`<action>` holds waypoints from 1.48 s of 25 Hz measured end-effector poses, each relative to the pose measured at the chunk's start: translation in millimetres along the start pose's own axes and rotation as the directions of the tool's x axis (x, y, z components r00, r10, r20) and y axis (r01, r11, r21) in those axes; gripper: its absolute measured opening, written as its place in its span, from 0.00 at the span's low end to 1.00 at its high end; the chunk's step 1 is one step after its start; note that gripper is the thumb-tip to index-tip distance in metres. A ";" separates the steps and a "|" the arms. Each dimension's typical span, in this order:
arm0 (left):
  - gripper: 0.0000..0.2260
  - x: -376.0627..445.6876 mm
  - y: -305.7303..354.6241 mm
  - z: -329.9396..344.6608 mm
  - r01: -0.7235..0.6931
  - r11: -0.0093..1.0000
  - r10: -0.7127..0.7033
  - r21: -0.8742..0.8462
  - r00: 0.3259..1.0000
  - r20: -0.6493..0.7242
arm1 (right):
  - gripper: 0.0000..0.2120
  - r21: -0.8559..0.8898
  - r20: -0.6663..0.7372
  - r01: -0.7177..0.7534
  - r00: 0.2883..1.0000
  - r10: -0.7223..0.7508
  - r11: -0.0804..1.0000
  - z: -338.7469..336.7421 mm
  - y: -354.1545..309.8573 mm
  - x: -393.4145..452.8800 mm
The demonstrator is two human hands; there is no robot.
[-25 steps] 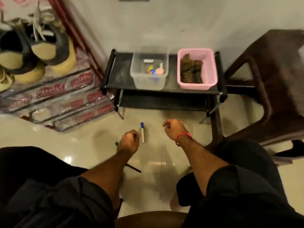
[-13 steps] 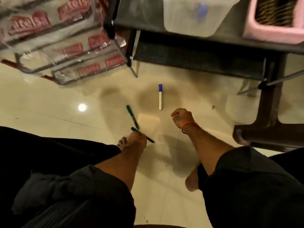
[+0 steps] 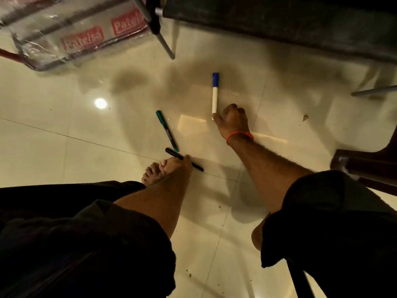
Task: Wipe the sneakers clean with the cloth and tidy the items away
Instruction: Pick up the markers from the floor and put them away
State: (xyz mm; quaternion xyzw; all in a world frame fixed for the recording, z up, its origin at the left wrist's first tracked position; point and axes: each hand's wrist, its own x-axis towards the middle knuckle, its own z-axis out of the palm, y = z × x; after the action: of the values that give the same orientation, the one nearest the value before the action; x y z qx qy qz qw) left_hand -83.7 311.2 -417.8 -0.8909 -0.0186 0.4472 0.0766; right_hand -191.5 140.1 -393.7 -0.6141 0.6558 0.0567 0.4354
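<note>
Three markers lie on the glossy tile floor. My left hand (image 3: 177, 167) grips the black marker (image 3: 196, 166) in its middle, thumb on top, with the marker still on the tile. A green marker (image 3: 167, 131) lies just beyond it, untouched. My right hand (image 3: 233, 120), a red thread at its wrist, has curled fingers and pinches the near end of the white marker with a blue cap (image 3: 215, 93). No sneakers or cloth are in view.
The low black shelf rack (image 3: 279, 20) fills the top right, one metal leg (image 3: 166, 45) slanting to the floor. A plastic-wrapped rack (image 3: 81, 39) lies top left. A dark chair leg (image 3: 365, 166) stands at right. My bare toes (image 3: 150, 174) sit under my left hand.
The view has dipped closer to the floor. My right hand moved forward to the white marker's near end. My left hand stays on the black marker.
</note>
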 end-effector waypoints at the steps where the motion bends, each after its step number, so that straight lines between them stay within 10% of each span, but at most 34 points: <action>1: 0.33 -39.4 12.5 -22.0 -0.022 1.000 0.022 -0.008 0.998 0.051 | 0.24 -0.057 -0.001 -0.004 1.000 0.004 0.998 2.3 -2.6 4.2; 10: 0.13 -95.3 37.1 -18.7 -0.260 0.945 0.232 -0.198 0.961 -0.152 | 0.18 -0.071 0.051 -0.127 0.990 0.130 0.989 -15.5 -15.4 4.2; 25: 0.10 -293.7 99.4 -114.5 -0.742 0.529 0.687 -0.412 0.659 -0.306 | 0.08 0.194 0.069 0.055 0.995 -0.070 0.979 -229.4 -57.0 -141.8; 31: 0.11 -428.6 125.8 -137.1 -0.893 0.239 0.855 -0.381 0.379 -0.353 | 0.07 0.289 -0.288 0.211 0.949 -0.125 0.934 -364.3 -27.2 -241.2; 37: 0.11 -581.8 170.0 -131.4 -0.953 -0.079 0.947 -0.292 0.019 -0.321 | 0.04 0.299 -0.660 0.401 0.742 -0.116 0.866 -501.4 13.8 -347.1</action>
State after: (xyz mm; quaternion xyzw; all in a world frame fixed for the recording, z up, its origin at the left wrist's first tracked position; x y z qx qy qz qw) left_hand -333.3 68.4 95.4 -0.6377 0.5124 0.3465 -0.4591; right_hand -501.1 100.4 130.4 -0.5756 0.6635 -0.3548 0.3202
